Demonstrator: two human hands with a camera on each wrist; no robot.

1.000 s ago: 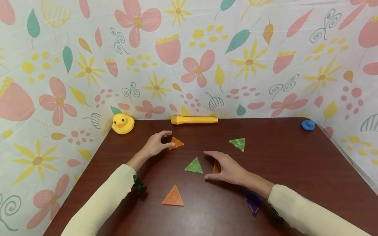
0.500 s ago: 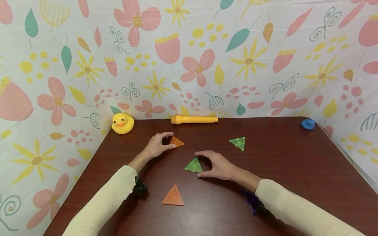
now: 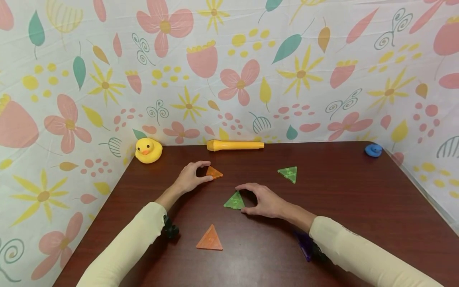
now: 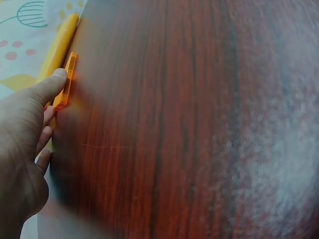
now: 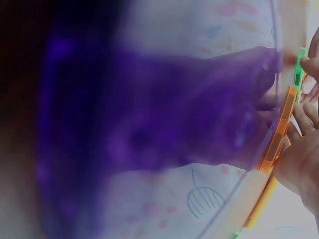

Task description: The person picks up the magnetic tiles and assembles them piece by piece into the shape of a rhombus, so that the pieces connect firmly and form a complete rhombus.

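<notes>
My left hand [image 3: 189,176] pinches an orange translucent triangular magnetic tile [image 3: 214,173] between thumb and fingers, flat on the brown table. In the left wrist view the thumb presses on the edge of that orange tile [image 4: 67,82]. My right hand [image 3: 267,202] pinches a green triangular tile [image 3: 234,201] near the table's middle, index finger at its top corner, thumb at its lower right corner. The right wrist view shows this green tile [image 5: 299,67] at the fingers. Under the right palm another orange tile [image 5: 279,132] shows, hidden in the head view.
A purple tile [image 3: 304,244] lies beside the right sleeve and blurs much of the right wrist view. Another orange tile [image 3: 210,239] lies in front, a green one [image 3: 289,174] behind. At the back are a yellow duck [image 3: 148,150], yellow rod [image 3: 235,145] and blue duck [image 3: 373,150].
My right hand has moved left from over the orange tile to the middle green tile and taken hold of it. My left thumb and fingers have closed slightly on the orange tile.
</notes>
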